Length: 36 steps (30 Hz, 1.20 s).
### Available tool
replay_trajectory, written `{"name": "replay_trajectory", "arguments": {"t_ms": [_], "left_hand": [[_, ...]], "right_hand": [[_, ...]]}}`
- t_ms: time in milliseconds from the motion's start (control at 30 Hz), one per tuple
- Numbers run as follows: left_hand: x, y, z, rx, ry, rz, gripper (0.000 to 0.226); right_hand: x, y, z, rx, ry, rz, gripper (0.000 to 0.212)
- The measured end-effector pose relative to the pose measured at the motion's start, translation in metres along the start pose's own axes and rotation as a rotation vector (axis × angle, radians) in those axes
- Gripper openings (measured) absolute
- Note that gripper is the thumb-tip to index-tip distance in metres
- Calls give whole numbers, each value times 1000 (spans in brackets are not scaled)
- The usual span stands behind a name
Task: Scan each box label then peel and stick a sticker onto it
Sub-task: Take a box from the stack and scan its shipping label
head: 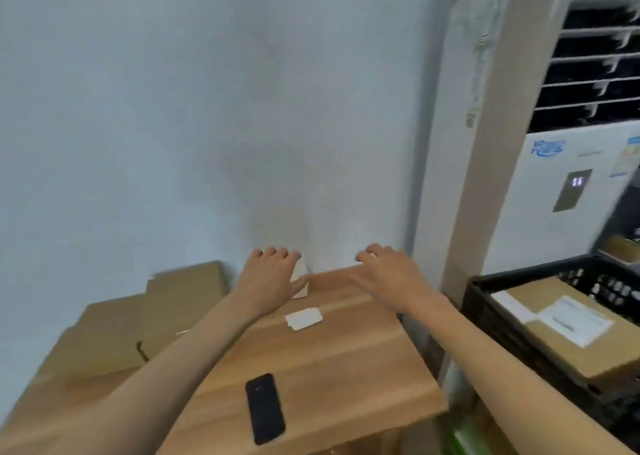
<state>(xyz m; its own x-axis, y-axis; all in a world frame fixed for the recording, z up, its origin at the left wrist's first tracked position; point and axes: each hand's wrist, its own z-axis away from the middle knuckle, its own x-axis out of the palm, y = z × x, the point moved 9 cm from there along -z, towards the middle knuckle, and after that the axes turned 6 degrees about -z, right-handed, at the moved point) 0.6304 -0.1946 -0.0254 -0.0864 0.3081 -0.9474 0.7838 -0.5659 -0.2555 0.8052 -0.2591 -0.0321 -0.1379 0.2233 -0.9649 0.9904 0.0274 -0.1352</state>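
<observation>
**Head view: both hands reach to the wall end of the table**

Head view, from the left: flat cardboard boxes (114, 323) are stacked beside the table (346, 368), probably within reach for their turn. The left hand (268, 281) lies on a small pale box (300, 281) against the wall, fingers curled over its top and thumb along its side, apparently gripping it to draw it in. A white sticker sheet (304, 319) waits just in front, with a black phone (265, 408) nearer the body, likely the scanner. The right hand (388, 271) hovers open over the far edge, holding nothing. A black crate (485, 302) on the right holds a labelled box (568, 330), perhaps already finished.
</observation>
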Motion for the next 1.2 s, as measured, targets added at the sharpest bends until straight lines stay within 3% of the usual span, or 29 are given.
{"name": "replay_trajectory", "arguments": {"t_ms": [233, 467, 833, 1200], "left_hand": [[13, -187, 115, -252, -57, -32, 57], [53, -293, 171, -416, -121, -2, 57], [148, -365, 136, -410, -248, 93, 57], [285, -425, 93, -360, -444, 101, 55]], "right_hand": [[40, -202, -66, -229, -69, -79, 51], [73, -320, -111, -342, -114, -81, 54], [180, -359, -207, -312, -206, -71, 50], [314, -333, -274, -121, -411, -52, 49]]}}
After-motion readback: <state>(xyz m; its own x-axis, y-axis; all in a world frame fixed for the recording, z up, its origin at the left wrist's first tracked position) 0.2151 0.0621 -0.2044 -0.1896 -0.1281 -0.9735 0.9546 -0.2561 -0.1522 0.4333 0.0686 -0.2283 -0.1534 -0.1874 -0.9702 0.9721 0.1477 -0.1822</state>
